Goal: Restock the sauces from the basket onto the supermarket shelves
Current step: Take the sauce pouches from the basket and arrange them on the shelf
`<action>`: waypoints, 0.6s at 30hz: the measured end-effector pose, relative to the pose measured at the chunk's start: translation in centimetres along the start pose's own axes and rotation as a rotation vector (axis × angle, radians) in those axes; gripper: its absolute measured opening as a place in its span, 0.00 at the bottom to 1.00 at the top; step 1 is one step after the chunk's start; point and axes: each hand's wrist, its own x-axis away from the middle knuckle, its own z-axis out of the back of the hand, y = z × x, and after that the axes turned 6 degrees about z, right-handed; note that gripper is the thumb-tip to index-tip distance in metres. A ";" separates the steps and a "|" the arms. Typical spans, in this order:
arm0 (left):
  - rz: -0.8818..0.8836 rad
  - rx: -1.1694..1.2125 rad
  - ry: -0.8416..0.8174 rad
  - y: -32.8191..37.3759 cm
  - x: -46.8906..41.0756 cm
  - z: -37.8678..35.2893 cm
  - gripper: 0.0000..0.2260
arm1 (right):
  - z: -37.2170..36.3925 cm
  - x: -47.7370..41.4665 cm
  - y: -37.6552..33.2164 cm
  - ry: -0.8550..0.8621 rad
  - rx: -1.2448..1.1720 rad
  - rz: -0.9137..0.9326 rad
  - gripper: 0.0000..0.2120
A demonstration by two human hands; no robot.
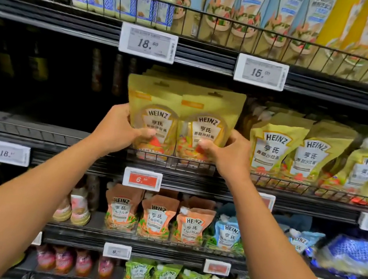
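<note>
Pouches [210, 112], two side by side, are at the middle shelf [76, 158], their bottoms behind its wire rail [32, 131]. Left grip [119, 125] pinches the left one, right grip [232, 152] the right one. Let go too soon and they may flop over the rail. More packs [298, 152] crowd the right; the left side is dark and open.

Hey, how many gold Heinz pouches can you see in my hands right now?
2 show: the left pouch in the left hand, the right pouch in the right hand, side by side. Edges above them hint at more hidden behind.
</note>
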 end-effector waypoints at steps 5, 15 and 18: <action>0.083 0.029 0.019 -1.1 -0.2 -0.5 0.22 | -0.3 -0.1 -0.1 0.025 0.081 -0.044 0.25; 0.102 0.045 0.034 -1.0 -1.6 -0.2 0.21 | -1.3 1.0 -0.2 0.125 0.272 -0.108 0.30; 0.094 0.043 0.037 -0.8 -1.5 -0.2 0.21 | -1.8 1.4 -0.2 0.128 0.307 -0.135 0.30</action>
